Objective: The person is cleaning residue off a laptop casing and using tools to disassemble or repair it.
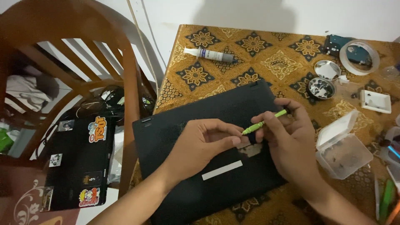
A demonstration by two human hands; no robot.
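A black laptop (183, 125) lies bottom side up on the patterned yellow tablecloth (275, 62). My right hand (287, 137) grips a thin green screwdriver (263, 122), its tip pointing down-left at the laptop's base. My left hand (204, 141) rests on the base, thumb and forefinger pinched together right at the tool's tip. What sits between those fingers is too small to see. A white strip label (222, 170) runs across the base below my hands.
A white tube (210, 54) lies at the back. Two small round metal tins (321, 87), a tape roll (359, 56), a white square part (376, 101) and an open clear plastic box (341, 152) stand right. A wooden chair (121, 75) and a stickered black laptop (77, 162) are left.
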